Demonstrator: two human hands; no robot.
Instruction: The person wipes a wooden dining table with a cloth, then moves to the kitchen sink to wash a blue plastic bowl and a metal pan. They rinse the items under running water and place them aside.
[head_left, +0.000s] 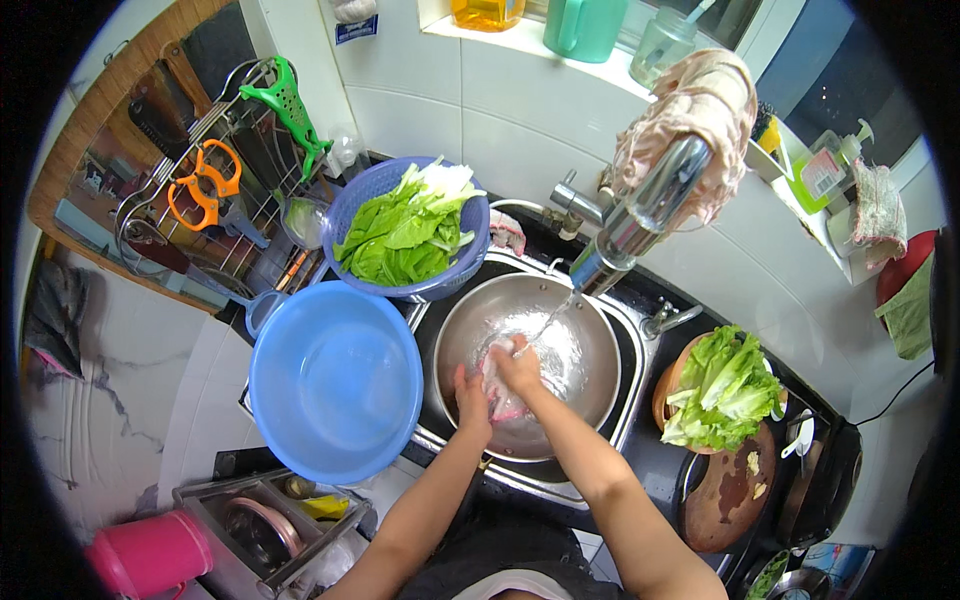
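Observation:
A wide stainless-steel wok rests in the sink, and a thin stream of water runs into it from the chrome faucet. Inside the wok, my right hand is closed on a wet pale dishcloth with a pink edge. My left hand is at the cloth's left side, fingers pointing up along the wok's wall. Whether those fingers grip the cloth is hard to tell. Some water glistens on the wok's bottom.
Left of the sink stand a blue plastic basin and a purple colander of leafy greens. A bowl of lettuce and a round wooden cutting board lie to the right. A pink cloth drapes over the faucet. Utensils hang on a wire rack.

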